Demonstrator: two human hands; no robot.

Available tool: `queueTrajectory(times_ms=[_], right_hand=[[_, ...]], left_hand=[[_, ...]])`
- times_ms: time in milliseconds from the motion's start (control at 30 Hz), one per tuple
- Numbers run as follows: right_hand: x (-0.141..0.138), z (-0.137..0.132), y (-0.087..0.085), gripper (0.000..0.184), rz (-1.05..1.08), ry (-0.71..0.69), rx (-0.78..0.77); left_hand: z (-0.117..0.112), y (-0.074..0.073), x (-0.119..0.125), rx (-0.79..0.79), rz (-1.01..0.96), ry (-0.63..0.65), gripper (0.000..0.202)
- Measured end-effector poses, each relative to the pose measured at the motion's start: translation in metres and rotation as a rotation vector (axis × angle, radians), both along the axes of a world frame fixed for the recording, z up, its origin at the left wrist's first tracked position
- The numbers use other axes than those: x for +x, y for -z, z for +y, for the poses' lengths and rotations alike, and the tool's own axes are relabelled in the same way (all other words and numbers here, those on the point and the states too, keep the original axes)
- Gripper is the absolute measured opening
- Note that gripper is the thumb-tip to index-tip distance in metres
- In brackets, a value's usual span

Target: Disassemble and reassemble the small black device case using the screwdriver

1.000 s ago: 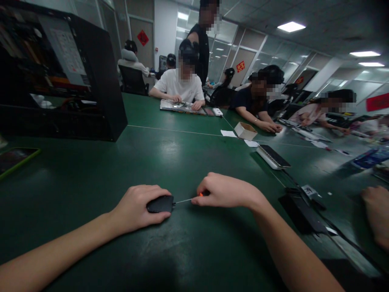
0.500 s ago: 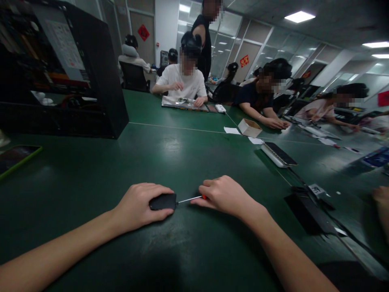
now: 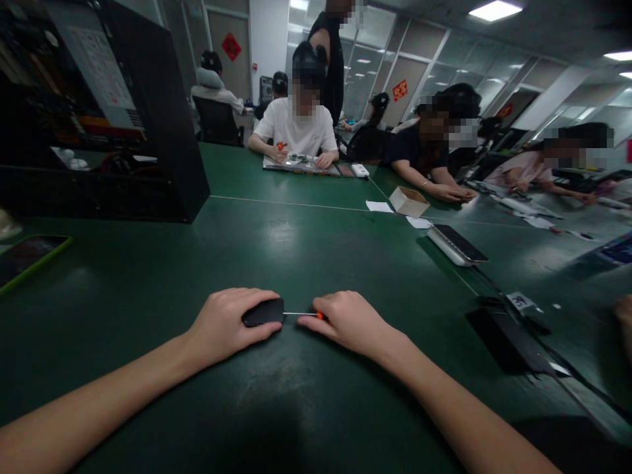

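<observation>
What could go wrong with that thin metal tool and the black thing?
The tool might slip and poke the left hand, because its metal shaft points at the black thing's end, right between that hand's thumb and fingers.

The black thing could slide or twist if the right hand pushes hard, as only the left hand seems to be steadying it.

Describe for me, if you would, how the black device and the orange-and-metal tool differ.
Shape: the black device is broad and flattened, while the orange-and-metal tool shows a thin, straight shaft.
Color: the black device looks dark throughout, while the orange-and-metal tool has a silvery shaft and an orange part.
Both are held: the black device in the left grip, the orange-and-metal tool in the right grip.
</observation>
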State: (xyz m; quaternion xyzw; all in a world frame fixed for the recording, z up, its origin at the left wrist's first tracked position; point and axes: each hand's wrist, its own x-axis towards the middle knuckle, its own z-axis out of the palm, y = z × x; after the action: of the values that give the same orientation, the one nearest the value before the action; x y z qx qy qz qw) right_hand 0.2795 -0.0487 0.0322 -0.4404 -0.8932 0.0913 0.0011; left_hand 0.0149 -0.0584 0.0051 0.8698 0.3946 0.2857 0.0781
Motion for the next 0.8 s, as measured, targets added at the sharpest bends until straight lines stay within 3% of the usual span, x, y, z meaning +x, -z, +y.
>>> queueTrajectory(times_ms=[433,600,800], right_hand=[[-0.009,-0.008,0.018,0.038,0.222,0.017,-0.013],[-0.001,-0.003,0.012,0.026,0.414,0.024,0.119],[-0.012,-0.020,0.016,0.020,0.573,-0.100,0.232]], left_hand=[[0.000,0.003,-0.001,-0.074,-0.091,0.009,0.040],[-0.005,-0.002,0.007,-0.074,-0.183,0.016,0.040],[-0.004,0.000,0.010,-0.160,-0.218,-0.019,0.040]])
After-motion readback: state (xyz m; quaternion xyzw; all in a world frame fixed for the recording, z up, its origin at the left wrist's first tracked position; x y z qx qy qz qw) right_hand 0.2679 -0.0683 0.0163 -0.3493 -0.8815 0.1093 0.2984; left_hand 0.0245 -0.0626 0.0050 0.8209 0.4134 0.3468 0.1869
